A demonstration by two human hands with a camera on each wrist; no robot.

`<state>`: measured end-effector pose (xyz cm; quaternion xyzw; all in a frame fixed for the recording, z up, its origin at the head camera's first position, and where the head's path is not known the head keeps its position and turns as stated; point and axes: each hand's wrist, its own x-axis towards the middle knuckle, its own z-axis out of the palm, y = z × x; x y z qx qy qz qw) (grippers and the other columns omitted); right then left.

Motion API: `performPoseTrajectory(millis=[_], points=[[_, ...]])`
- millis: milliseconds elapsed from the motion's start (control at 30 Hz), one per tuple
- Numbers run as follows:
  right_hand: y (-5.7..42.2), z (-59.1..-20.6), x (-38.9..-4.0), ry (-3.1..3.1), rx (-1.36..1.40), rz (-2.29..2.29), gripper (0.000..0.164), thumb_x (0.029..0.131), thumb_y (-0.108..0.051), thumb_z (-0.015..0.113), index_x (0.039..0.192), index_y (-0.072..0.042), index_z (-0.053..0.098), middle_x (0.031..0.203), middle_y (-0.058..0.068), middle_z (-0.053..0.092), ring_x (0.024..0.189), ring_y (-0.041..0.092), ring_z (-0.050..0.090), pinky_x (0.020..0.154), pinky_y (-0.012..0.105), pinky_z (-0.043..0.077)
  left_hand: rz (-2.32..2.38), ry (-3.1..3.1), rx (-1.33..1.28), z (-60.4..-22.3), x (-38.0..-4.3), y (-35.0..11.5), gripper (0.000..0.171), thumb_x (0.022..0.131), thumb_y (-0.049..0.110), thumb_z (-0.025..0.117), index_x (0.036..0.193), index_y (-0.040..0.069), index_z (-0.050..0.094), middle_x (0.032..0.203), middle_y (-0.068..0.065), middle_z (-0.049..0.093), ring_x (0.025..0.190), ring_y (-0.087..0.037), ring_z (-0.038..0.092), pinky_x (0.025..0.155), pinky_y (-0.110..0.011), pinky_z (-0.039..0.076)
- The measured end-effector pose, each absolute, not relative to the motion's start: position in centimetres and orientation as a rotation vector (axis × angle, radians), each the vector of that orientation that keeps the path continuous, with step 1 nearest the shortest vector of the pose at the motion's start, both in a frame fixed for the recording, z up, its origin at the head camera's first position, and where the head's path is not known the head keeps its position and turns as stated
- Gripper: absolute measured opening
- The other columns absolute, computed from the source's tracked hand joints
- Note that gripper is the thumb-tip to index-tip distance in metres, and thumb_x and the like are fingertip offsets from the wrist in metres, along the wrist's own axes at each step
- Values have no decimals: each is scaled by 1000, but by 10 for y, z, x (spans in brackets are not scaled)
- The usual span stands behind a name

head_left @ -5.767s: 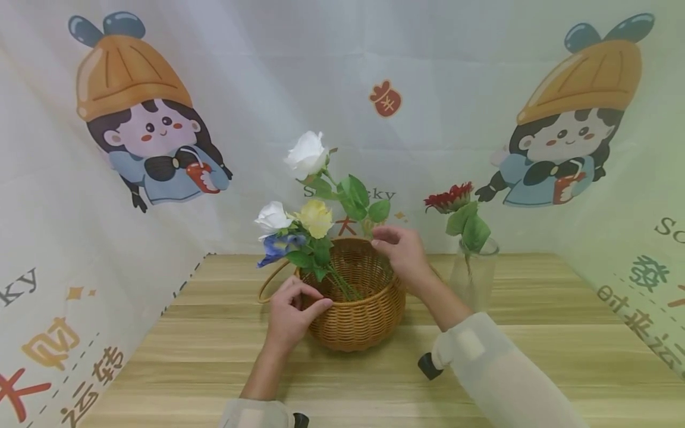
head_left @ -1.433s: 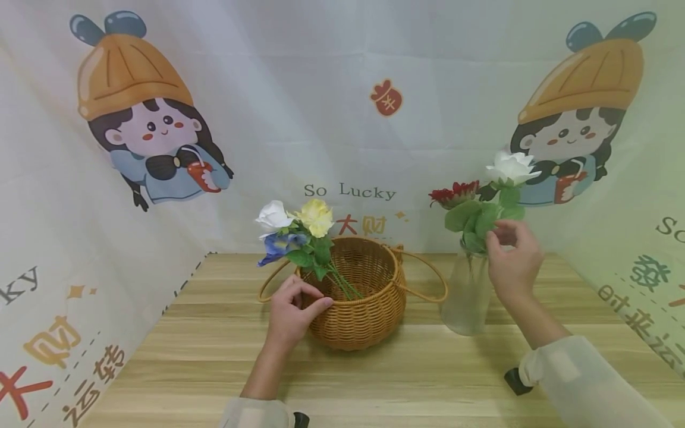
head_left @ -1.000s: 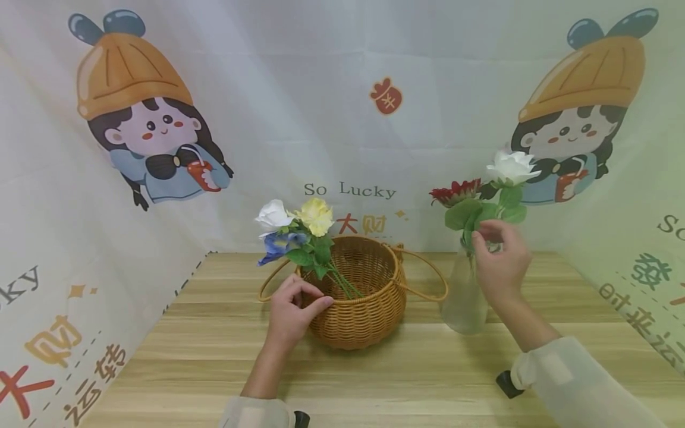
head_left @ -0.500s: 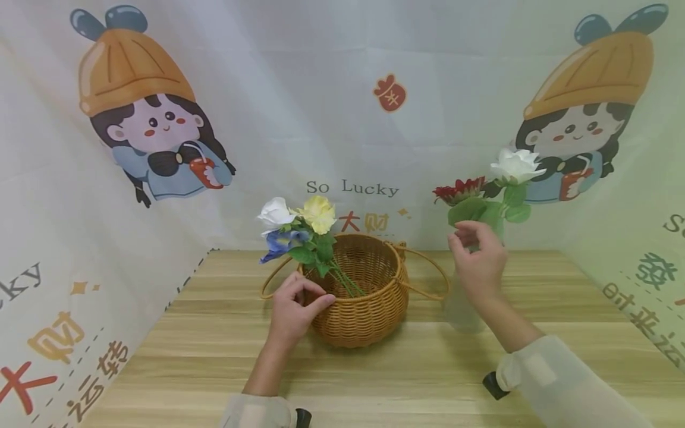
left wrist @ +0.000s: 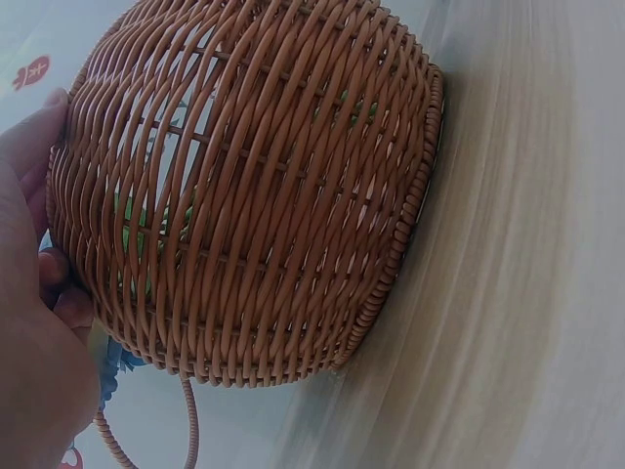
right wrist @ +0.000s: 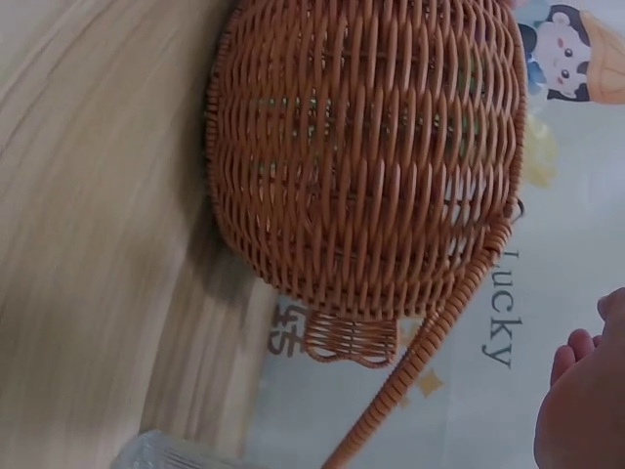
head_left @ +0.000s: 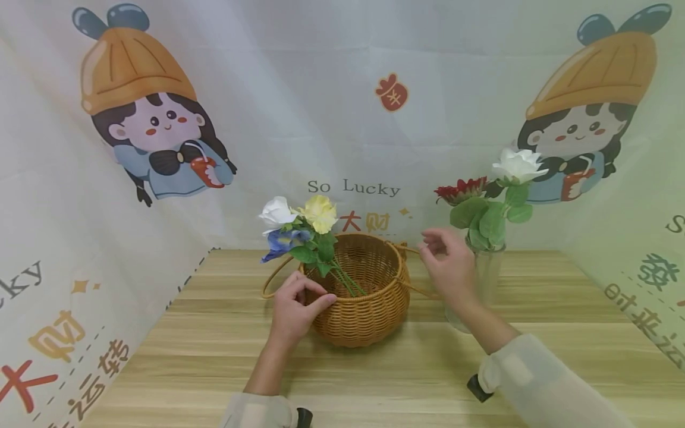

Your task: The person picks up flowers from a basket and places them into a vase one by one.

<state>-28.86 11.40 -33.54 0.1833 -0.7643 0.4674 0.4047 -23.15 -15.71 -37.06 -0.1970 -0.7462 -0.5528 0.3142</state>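
Observation:
My left hand (head_left: 293, 309) pinches the front-left rim of a brown wicker basket (head_left: 364, 324); the left wrist view shows the thumb on the rim and bent fingers beside it. Leaning left in the basket are a white rose (head_left: 275, 213), a yellow flower (head_left: 319, 214) and a blue flower (head_left: 286, 242). With fingers loosely bent and nothing between them, my right hand (head_left: 449, 264) hovers between the basket and a clear vase (head_left: 491, 273), partly covering both the vase and a basket handle. A red flower (head_left: 461, 190) and another white rose (head_left: 518, 165) stand in the vase.
The wooden table (head_left: 353, 386) carries the basket and vase. Its looped handles (head_left: 275, 279) hang out at the basket's sides. A printed cloth (head_left: 257, 119) with cartoon figures encloses the back and both sides.
My right hand has carried one white rose from above the basket to the vase, released it there and moved back left. The left hand has kept its place on the rim.

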Motion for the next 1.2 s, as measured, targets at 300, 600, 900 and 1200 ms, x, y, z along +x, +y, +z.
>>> performPoseTrajectory(millis=[300, 600, 900, 1200], points=[[89, -337, -292, -2039, 516, 1291, 33, 84, 2, 73, 115, 1, 63, 95, 16, 65, 83, 26, 64, 74, 39, 54, -1453, -1979, -514, -371, -233, -156, 17, 70, 1, 85, 73, 1, 69, 68, -22, 42, 59, -15, 34, 53, -23, 29], [62, -332, -302, -2160, 524, 1412, 39, 88, -4, 71, 124, -2, 57, 101, 16, 62, 87, 26, 64, 75, 40, 53, -1453, -1986, -503, -374, -232, -155, 17, 70, 1, 85, 73, 1, 68, 69, -22, 43, 59, -18, 36, 54, -24, 29], [41, -323, -309, -2344, 523, 1464, 45, 91, -10, 70, 132, -6, 51, 108, 15, 63, 92, 24, 64, 76, 39, 53, -1449, -1988, -520, -371, -234, -154, 17, 70, 0, 85, 73, 1, 68, 69, -21, 44, 58, -17, 36, 53, -25, 30], [21, -319, -317, -2482, 488, 1550, 28, 92, -14, 69, 117, -9, 57, 108, 9, 61, 94, 23, 60, 76, 38, 51, -1437, -1966, -537, -373, -236, -156, 17, 70, -2, 85, 73, 0, 69, 67, -21, 43, 57, -15, 34, 51, -25, 29]])
